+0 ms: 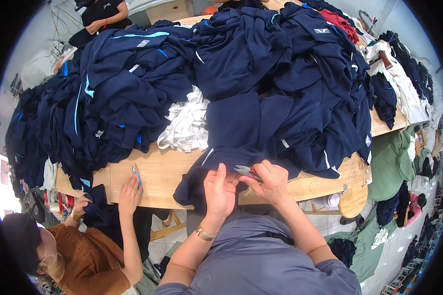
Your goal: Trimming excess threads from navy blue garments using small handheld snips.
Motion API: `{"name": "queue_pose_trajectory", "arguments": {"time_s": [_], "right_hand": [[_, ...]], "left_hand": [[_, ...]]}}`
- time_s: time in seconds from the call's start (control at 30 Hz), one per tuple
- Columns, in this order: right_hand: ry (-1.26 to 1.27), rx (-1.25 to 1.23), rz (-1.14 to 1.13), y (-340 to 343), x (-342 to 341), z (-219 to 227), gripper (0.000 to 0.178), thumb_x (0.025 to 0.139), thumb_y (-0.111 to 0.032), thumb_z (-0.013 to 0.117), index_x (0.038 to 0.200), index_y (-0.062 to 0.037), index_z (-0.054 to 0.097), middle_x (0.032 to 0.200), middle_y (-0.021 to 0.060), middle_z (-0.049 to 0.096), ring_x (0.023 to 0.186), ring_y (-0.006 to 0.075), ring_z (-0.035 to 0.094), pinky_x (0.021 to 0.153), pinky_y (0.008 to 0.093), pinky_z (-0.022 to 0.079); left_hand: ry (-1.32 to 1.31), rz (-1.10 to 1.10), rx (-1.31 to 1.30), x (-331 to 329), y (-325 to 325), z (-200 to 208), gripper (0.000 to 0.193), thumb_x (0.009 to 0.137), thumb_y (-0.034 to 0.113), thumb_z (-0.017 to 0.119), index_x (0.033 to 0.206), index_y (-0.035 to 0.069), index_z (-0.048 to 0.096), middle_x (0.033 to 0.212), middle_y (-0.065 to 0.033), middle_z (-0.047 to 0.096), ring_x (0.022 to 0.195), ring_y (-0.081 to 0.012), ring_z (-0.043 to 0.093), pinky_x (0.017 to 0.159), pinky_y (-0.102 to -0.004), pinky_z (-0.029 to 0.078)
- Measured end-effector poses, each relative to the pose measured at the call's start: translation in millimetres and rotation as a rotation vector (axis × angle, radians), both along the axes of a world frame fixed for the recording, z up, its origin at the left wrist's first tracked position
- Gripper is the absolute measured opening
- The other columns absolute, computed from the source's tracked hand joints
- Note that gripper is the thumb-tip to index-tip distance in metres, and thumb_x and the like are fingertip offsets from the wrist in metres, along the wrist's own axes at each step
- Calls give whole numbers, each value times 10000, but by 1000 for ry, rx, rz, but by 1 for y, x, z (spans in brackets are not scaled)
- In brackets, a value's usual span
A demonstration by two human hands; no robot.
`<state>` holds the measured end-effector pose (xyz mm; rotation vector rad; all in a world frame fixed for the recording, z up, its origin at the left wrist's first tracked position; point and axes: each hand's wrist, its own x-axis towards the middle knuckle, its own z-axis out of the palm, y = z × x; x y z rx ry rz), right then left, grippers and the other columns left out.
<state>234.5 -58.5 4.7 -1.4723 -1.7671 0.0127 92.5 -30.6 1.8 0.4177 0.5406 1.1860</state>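
Held in my right hand [269,181] is a pair of thread snips [245,170] with red handles, its metal blades apart and pointing left. My left hand [220,192] is right beside it, one digit raised and the other fingertips drawn together close to my right fingers. What those fingertips pinch is too small to make out. Behind both hands a navy garment [234,118] lies spread toward me, and part of it hangs over the table's front edge.
Large heaps of navy garments [128,93] cover the wooden table [152,169]. A bundle of white strips [188,123] lies in the middle. At left, a co-worker in a brown top [91,255] has a hand by blue-handled snips [137,174]. A wooden stool [353,201] stands at right.
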Motion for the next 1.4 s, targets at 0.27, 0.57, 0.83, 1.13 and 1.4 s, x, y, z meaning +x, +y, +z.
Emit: {"name": "queue_pose_trajectory", "arguments": {"time_s": [0.27,0.57,0.83,1.13,1.4], "right_hand": [[82,30,48,4,0,0,269,723,-235,736,708,-43,548,585,48,458,464,156,451,449,276,356],[267,-99,2,1,6,10,289,711,-214,755,793,-24,553,651,47,533,526,150,504,507,246,391],[-82,-35,0,0,7,8,356,641,-353,763,706,-76,549,602,29,497,474,206,478,457,303,355],[-102,-10,29,2,6,11,334,655,-330,759,690,-76,545,586,32,483,462,204,458,455,296,344],[322,-145,2,-1,3,4,254,730,-157,750,812,-24,551,644,53,555,498,141,508,486,234,393]], "left_hand": [[12,10,33,2,0,1,233,963,179,440,930,-14,567,936,-125,640,877,-198,640,805,-338,533],[77,53,51,2,1,1,236,957,184,455,952,-26,562,964,-135,637,892,-197,636,844,-376,527],[108,94,93,1,0,-4,188,954,153,462,933,-7,556,923,-111,634,838,-168,634,779,-319,537],[160,69,172,1,-1,-5,195,959,148,452,950,-15,558,947,-103,630,866,-158,624,802,-310,525],[143,84,128,2,2,1,216,958,148,450,988,-34,561,974,-130,635,880,-184,630,852,-346,516]]}}
